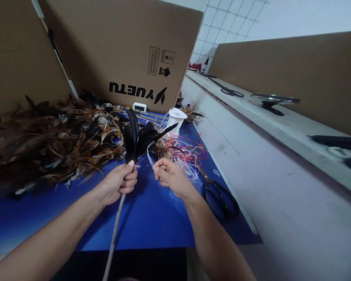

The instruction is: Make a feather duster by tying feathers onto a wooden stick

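My left hand is closed around the upper end of a thin pale stick, where black feathers fan upward above the fist. To its right, my right hand pinches a thin white strand that loops up toward the feathers. Just behind stands a white spool. Red and white strings lie tangled beside my right hand.
Brown feathers are heaped at the left of the blue table. Black-handled scissors lie at the right, near a wall ledge bearing tools. A cardboard box and small white timer stand behind.
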Available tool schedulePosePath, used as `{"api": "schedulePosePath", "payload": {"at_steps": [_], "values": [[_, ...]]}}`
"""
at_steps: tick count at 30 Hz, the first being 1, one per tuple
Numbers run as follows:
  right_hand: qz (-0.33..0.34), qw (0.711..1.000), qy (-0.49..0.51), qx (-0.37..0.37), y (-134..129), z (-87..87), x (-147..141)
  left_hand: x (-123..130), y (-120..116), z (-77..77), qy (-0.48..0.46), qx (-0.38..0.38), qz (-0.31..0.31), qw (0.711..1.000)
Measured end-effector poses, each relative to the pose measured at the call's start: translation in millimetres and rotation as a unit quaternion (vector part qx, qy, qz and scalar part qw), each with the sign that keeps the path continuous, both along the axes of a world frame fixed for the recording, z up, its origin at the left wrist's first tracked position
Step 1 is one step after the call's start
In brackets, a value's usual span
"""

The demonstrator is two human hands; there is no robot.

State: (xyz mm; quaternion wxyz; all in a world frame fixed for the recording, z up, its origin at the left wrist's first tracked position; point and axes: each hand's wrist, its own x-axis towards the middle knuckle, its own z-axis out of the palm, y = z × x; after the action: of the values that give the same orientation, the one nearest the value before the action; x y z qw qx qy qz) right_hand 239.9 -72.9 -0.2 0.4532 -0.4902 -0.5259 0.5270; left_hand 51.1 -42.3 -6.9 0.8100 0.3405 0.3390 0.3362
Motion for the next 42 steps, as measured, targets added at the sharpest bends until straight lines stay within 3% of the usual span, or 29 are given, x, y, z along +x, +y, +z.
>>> {"api": "schedulePosePath", "payload": {"at_steps": [7, 13, 26, 39, 42], "values": [[-0.016, 0.982, -0.179, 0.049, -4, -0.3, 3, -2, -1, 7.6, -0.038, -0.058, -0.018, 0.997], [-0.024, 0.955, -0.284, 0.084, -6, -10.3, 0, 0, -5, 6.5, -0.027, -0.018, -0.016, 0.999], [-0.015, 0.932, -0.324, 0.16, -11, -1.2, -6, 4, -7, -1.1, 0.026, 0.023, -0.018, 0.999], [0.001, 0.903, -0.375, 0.208, -12, 2.2, -11, 10, -15, -9.4, 0.081, 0.044, -0.103, 0.99], [0.013, 0.878, -0.421, 0.226, -14, 5.4, -9, 10, -16, -9.5, 0.103, 0.056, -0.119, 0.986]]}}
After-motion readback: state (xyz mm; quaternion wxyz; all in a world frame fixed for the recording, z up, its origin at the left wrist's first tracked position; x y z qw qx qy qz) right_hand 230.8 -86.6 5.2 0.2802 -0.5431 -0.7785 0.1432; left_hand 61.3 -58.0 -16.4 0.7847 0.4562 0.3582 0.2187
